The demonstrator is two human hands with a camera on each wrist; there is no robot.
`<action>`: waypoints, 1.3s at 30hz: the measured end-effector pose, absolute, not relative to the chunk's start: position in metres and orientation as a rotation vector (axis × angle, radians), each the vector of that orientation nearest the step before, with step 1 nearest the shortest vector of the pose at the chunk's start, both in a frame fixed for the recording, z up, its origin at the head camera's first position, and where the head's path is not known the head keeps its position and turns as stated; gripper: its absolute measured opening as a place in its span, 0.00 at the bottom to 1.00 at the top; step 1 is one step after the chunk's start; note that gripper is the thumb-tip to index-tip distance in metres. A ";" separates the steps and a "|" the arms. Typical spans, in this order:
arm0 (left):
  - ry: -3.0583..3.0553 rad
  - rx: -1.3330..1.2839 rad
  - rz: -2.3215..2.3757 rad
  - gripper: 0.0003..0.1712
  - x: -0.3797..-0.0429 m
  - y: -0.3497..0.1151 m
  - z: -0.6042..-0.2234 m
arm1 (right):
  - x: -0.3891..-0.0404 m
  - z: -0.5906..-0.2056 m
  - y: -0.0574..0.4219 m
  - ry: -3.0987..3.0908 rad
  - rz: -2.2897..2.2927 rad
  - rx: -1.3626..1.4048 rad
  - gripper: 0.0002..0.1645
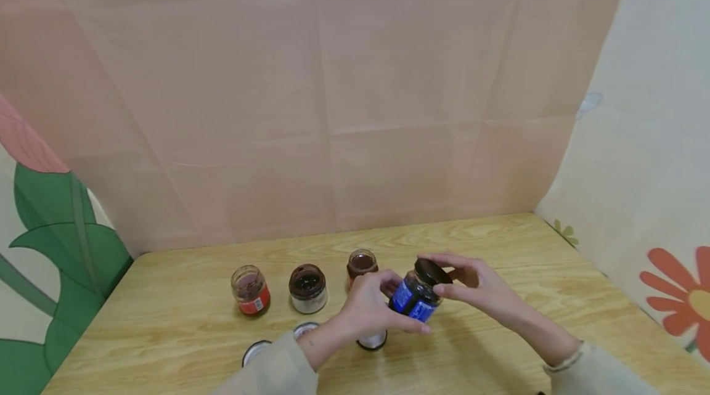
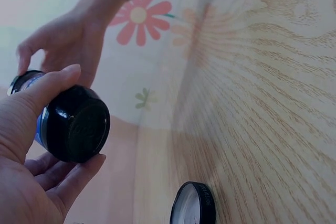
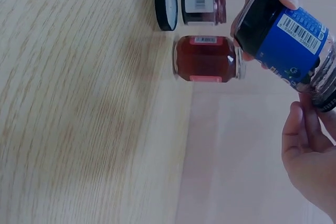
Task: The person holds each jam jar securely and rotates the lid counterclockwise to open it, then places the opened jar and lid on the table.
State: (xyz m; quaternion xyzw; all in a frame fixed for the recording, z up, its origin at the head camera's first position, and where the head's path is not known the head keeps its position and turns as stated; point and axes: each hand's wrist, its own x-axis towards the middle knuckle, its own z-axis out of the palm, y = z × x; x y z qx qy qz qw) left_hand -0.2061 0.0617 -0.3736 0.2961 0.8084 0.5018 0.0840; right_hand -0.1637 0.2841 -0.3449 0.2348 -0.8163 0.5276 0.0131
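My left hand [image 1: 368, 305] grips a glass jar [image 1: 412, 300] with a blue label and dark contents, holding it tilted above the table. In the left wrist view, its black base [image 2: 84, 124] faces the camera, thumb on one side and fingers on the other. The jar's black lid [image 1: 434, 272] sits at its mouth, and my right hand [image 1: 479, 287] pinches that lid between thumb and fingers. From the right wrist view, the blue label [image 3: 294, 40] shows a barcode; the lid [image 3: 328, 100] is partly cut off by the frame edge.
Three lidless jars stand behind: a red-labelled one [image 1: 255, 299], a dark-filled one [image 1: 308, 290] and a reddish-brown one [image 1: 362, 264]. Loose lids lie nearer: one at left [image 1: 256, 350], another [image 1: 305, 328] partly behind the left arm, a third [image 1: 373, 341] below the held jar.
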 end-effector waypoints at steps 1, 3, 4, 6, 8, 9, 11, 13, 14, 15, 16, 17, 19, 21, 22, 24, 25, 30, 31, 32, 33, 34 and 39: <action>2.410 0.885 1.499 0.30 -0.206 0.062 -0.374 | -0.163 -0.345 0.284 -2.546 1.645 0.729 0.28; 2.405 0.885 1.505 0.30 -0.206 0.062 -0.374 | -0.163 -0.344 0.284 -2.554 1.633 0.711 0.27; 2.406 0.889 1.506 0.30 -0.206 0.063 -0.374 | -0.163 -0.344 0.283 -2.559 1.613 0.691 0.27; 2.407 0.898 1.513 0.30 -0.206 0.063 -0.374 | -0.162 -0.344 0.281 -2.575 1.494 0.618 0.24; 2.409 0.906 1.520 0.31 -0.206 0.063 -0.374 | -0.162 -0.345 0.278 -2.588 1.337 0.511 0.17; 2.412 0.909 1.522 0.31 -0.206 0.063 -0.374 | -0.162 -0.345 0.277 -2.595 1.256 0.449 0.13; 2.415 0.907 1.528 0.31 -0.206 0.064 -0.375 | -0.162 -0.346 0.274 -2.604 1.107 0.333 0.07; 2.421 0.900 1.527 0.31 -0.205 0.064 -0.375 | -0.162 -0.346 0.273 -2.611 1.045 0.248 0.10; 2.425 0.898 1.525 0.31 -0.205 0.064 -0.375 | -0.161 -0.345 0.272 -2.617 1.028 0.214 0.13; 2.432 0.899 1.520 0.31 -0.205 0.064 -0.375 | -0.161 -0.345 0.272 -2.624 1.012 0.193 0.16; 2.439 0.900 1.516 0.32 -0.205 0.064 -0.375 | -0.161 -0.344 0.272 -2.632 0.998 0.172 0.18; 2.447 0.903 1.511 0.32 -0.205 0.064 -0.375 | -0.161 -0.343 0.271 -2.643 0.992 0.155 0.20; 2.460 0.911 1.503 0.32 -0.205 0.065 -0.375 | -0.161 -0.341 0.270 -2.667 0.971 0.132 0.23; 2.476 0.919 1.495 0.32 -0.205 0.065 -0.376 | -0.162 -0.340 0.270 -2.693 0.959 0.122 0.25; 2.480 0.921 1.495 0.32 -0.205 0.065 -0.376 | -0.162 -0.339 0.270 -2.702 0.963 0.124 0.26; 2.490 0.922 1.492 0.32 -0.205 0.065 -0.375 | -0.163 -0.338 0.270 -2.714 0.980 0.145 0.26; 2.492 0.921 1.491 0.32 -0.205 0.065 -0.375 | -0.164 -0.337 0.271 -2.717 0.991 0.172 0.25; 2.480 0.893 1.485 0.32 -0.205 0.064 -0.375 | -0.167 -0.334 0.280 -2.696 1.061 0.480 0.11; 2.474 0.889 1.481 0.32 -0.205 0.063 -0.375 | -0.169 -0.334 0.283 -2.684 1.079 0.568 0.10; 2.472 0.887 1.477 0.32 -0.205 0.063 -0.375 | -0.170 -0.334 0.287 -2.674 1.105 0.652 0.12; 2.475 0.888 1.470 0.32 -0.205 0.063 -0.375 | -0.171 -0.335 0.290 -2.665 1.128 0.726 0.14; 2.476 0.892 1.465 0.32 -0.206 0.063 -0.376 | -0.172 -0.334 0.293 -2.666 1.159 0.783 0.17; 2.466 0.882 1.466 0.32 -0.207 0.064 -0.377 | -0.173 -0.334 0.301 -2.734 1.220 0.839 0.25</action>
